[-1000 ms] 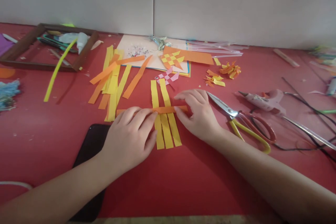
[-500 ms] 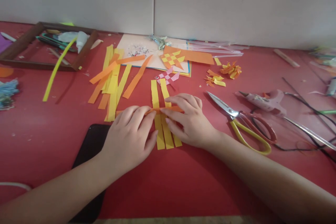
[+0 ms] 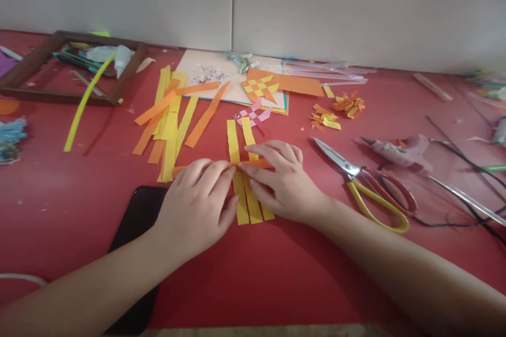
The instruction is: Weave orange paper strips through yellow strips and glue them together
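Orange against yellow marks the spot where both hands meet: a narrow orange paper strip (image 3: 261, 164) lies crosswise over three long yellow paper strips (image 3: 233, 142), which sit side by side on the red table top (image 3: 276, 274), straight in front of the person. The right hand (image 3: 282, 181) is nearly closed, with thumb and forefinger pinched on the orange strip where it crosses the yellow ones; its other fingers spread over the yellow paper, probably to keep the strips from sliding apart. The left hand (image 3: 195, 205) is curled with its fingertips on the same strip, just beside the right hand's. Whether it pinches the strip or only presses it flat cannot be told. A flat black phone (image 3: 136, 216) lies under the left wrist. To the right, near but apart, lie open steel scissors with yellow and red handles (image 3: 371, 189) and a pale pink glue gun (image 3: 399, 150). Farther back are a loose heap of yellow and orange paper strips (image 3: 169, 116) and a small pink woven paper fish (image 3: 253, 114), close at hand for reaching.
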A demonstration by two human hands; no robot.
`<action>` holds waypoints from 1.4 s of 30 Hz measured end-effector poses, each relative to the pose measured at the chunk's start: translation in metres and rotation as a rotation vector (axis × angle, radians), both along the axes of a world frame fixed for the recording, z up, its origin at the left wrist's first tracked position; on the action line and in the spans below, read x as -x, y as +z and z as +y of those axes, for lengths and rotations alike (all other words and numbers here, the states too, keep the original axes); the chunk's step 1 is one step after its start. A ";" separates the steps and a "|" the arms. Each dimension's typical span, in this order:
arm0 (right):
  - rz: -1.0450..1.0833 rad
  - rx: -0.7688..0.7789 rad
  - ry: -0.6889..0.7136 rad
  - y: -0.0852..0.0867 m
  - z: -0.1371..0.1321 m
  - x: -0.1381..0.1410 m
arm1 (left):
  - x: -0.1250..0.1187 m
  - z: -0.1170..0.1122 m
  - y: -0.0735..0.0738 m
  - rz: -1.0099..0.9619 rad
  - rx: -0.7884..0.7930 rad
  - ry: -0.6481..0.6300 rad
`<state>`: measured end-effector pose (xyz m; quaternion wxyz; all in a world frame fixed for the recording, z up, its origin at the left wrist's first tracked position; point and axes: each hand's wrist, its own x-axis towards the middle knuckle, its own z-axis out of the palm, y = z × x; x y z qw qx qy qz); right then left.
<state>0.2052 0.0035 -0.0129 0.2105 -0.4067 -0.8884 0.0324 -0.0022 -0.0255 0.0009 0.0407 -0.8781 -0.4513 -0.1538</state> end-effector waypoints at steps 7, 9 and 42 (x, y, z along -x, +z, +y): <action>0.009 0.000 0.004 -0.001 0.000 0.000 | 0.001 0.000 -0.001 0.000 0.026 -0.020; 0.011 0.007 0.007 0.000 0.001 0.000 | 0.000 0.000 -0.002 0.010 0.030 -0.031; 0.162 0.111 0.111 0.000 0.001 -0.012 | -0.003 0.003 -0.012 -0.050 0.062 -0.175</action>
